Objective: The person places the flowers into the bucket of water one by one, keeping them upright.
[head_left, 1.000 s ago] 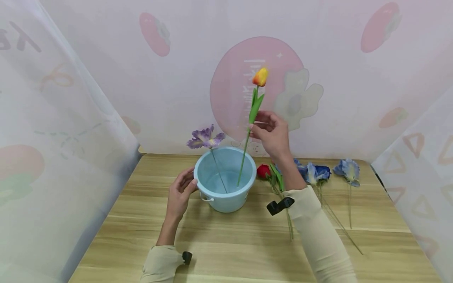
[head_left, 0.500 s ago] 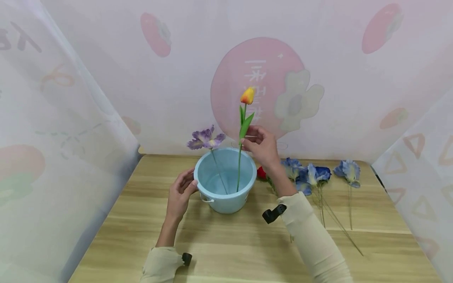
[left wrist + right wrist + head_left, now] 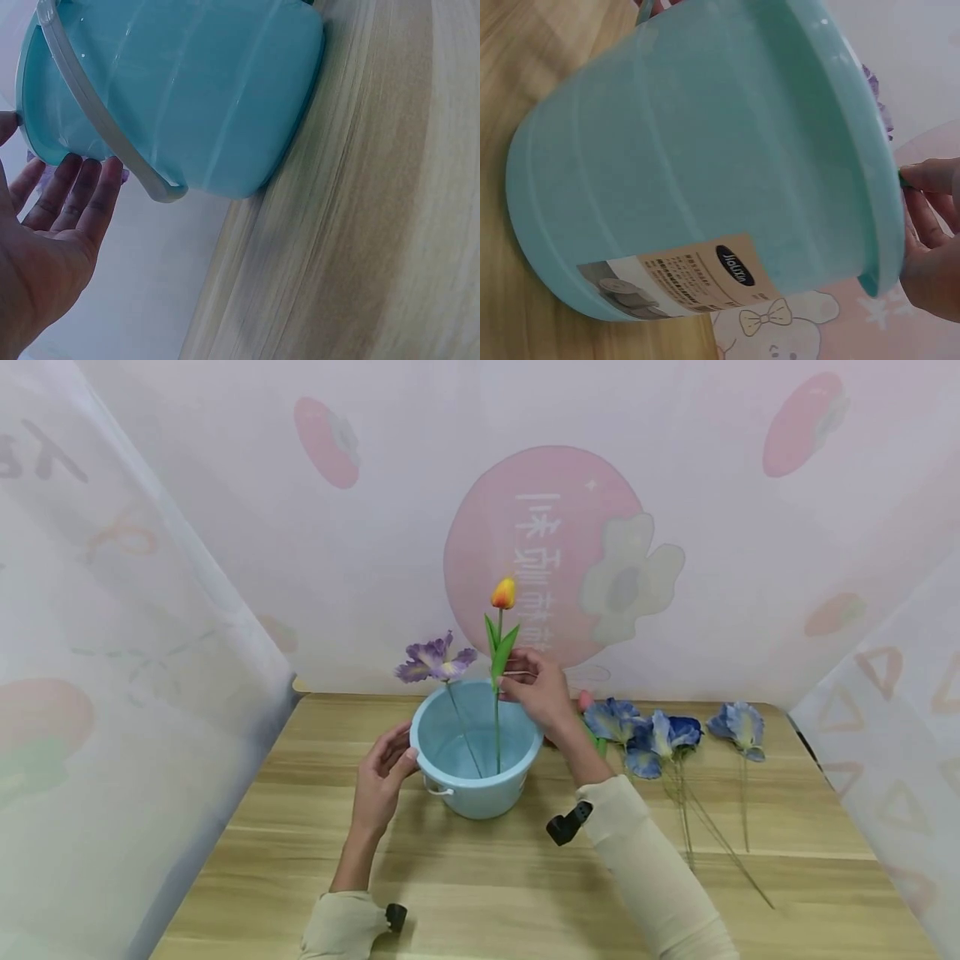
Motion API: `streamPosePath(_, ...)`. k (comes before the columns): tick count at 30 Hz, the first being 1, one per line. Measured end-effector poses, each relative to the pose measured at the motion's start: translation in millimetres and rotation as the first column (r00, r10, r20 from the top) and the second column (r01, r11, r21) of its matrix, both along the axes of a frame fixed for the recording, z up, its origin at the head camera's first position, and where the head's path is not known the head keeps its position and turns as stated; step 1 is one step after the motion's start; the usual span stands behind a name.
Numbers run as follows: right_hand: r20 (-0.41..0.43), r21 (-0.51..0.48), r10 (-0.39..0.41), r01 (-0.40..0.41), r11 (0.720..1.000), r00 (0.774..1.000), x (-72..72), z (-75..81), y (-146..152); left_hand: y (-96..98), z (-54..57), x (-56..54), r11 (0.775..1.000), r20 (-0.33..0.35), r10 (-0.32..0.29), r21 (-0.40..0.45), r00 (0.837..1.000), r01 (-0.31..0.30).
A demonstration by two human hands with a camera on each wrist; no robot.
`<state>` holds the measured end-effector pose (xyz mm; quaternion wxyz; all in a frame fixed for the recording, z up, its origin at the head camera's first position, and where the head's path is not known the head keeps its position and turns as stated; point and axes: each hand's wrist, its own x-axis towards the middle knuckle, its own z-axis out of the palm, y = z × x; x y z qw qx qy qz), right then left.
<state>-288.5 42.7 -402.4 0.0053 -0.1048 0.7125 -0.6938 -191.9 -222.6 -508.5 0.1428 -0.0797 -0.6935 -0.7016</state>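
Observation:
My right hand (image 3: 546, 695) pinches a yellow-orange tulip (image 3: 503, 594) just below its green leaves. Its stem reaches down inside a light blue bucket (image 3: 480, 797). In the right wrist view the thumb and fingertips meet on a small green bit of stem (image 3: 904, 180) beyond the bucket rim. My left hand (image 3: 377, 785) rests against the bucket's left side, thumb and fingertips at the rim; the left wrist view shows these fingers (image 3: 64, 195) fairly straight. A purple iris-like flower (image 3: 435, 660) stands in the bucket, leaning left, its bloom above the rim.
Blue flowers (image 3: 615, 720) lie on the wooden table (image 3: 465, 893) to the right, long stems toward the front. One blue flower (image 3: 738, 727) lies apart, farther right. A pink bud (image 3: 585, 700) shows behind my right wrist. The bucket's white handle (image 3: 97, 112) hangs down its side.
My right hand has moved down and to the left with the tulip, whose stem now sits deeper in the bucket and more upright. The left hand and bucket have stayed in place.

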Motion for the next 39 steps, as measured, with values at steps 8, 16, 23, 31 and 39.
streamPosePath(8, 0.022, 0.054, 0.008, -0.009, 0.999, 1.0, -3.9, -9.7, -10.1, -0.4, 0.3, 0.0, 1.0, -0.004, -0.005, 0.002, 1.0, 0.005)
streamPosePath(16, 0.024, 0.139, 0.002, -0.005, 0.99, 1.0, -2.3, -9.8, -18.6, -0.6, -1.1, -0.3, 1.0, -0.007, 0.0, 0.01, 1.0, 0.0)
streamPosePath(23, 0.004, 0.208, 0.011, -0.012, 0.978, 1.0, -1.0, -8.3, -24.9, 0.0, -0.2, -1.2, 1.0, -0.013, -0.003, 0.013, 1.0, 0.003)
streamPosePath(31, 0.012, 0.253, -0.003, 0.0, 0.967, 1.0, 0.3, -3.4, -23.4, 0.0, -0.7, -2.3, 1.0, -0.009, -0.004, 0.022, 1.0, 0.004)
streamPosePath(39, 0.03, 0.18, -0.028, 0.023, 0.983, 0.999, 4.8, -1.5, -3.1, 0.5, -1.1, -1.9, 1.0, -0.008, -0.001, 0.016, 1.0, 0.001)
